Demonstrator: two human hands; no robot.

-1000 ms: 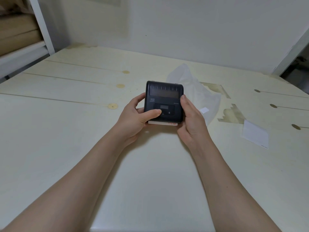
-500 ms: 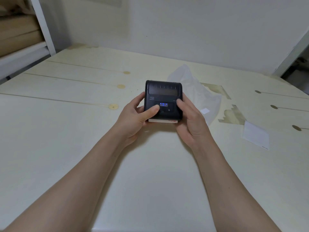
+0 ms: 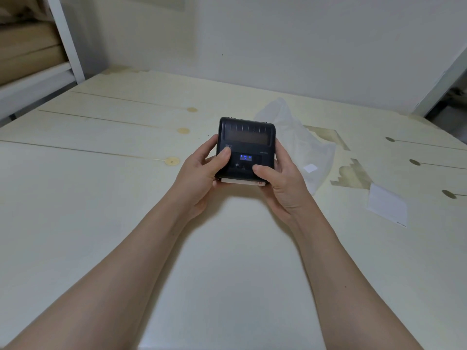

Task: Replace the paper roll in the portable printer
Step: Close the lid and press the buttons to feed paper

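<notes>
I hold a small black portable printer [image 3: 246, 137] above the pale table [image 3: 101, 198], its lid closed and its little display lit blue. My left hand [image 3: 199, 178] grips its left side, the thumb resting on the front face near the logo. My right hand [image 3: 280, 183] grips the right side, with the thumb lying on the lower front by the buttons. A white strip with a red mark [image 3: 242, 181] shows along the printer's near bottom edge. No paper roll is visible.
A crumpled clear plastic bag [image 3: 303, 145] lies just behind and right of the printer. A white paper slip [image 3: 386, 205] lies at the right. A white shelf frame [image 3: 63, 36] stands at the far left. Brown tape patches [image 3: 351, 175] mark the table.
The display has lit up blue. My left thumb slid from the centre buttons up to the left of the face; my right thumb moved down onto the lower front.
</notes>
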